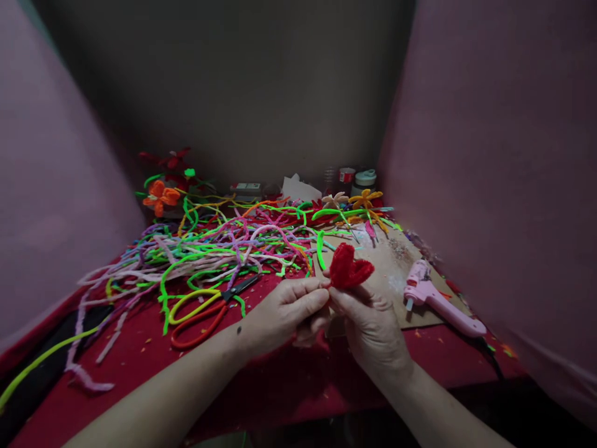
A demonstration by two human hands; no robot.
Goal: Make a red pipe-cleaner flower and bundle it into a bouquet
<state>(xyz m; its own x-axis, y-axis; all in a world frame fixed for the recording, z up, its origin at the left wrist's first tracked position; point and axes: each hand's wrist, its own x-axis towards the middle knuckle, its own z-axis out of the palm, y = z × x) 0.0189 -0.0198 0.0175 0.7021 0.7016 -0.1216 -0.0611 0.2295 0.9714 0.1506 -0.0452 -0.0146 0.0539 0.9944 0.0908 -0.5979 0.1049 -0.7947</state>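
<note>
Both my hands meet above the red tablecloth (280, 386) and pinch the base of a red pipe-cleaner flower piece (349, 267) with two looped petals. My left hand (284, 314) grips it from the left with thumb and fingers closed. From below and to the right, my right hand (370, 323) holds it, fingers closed round its base. Scissors (205, 308) with yellow and orange handles lie just left of my left hand.
A big tangle of coloured pipe cleaners (219, 249) covers the table's middle and left. A pink glue gun (436, 298) lies on a cardboard sheet (396, 261) at right. Finished pipe-cleaner flowers (161, 196) and small jars (364, 180) stand at the back. Pink walls close in both sides.
</note>
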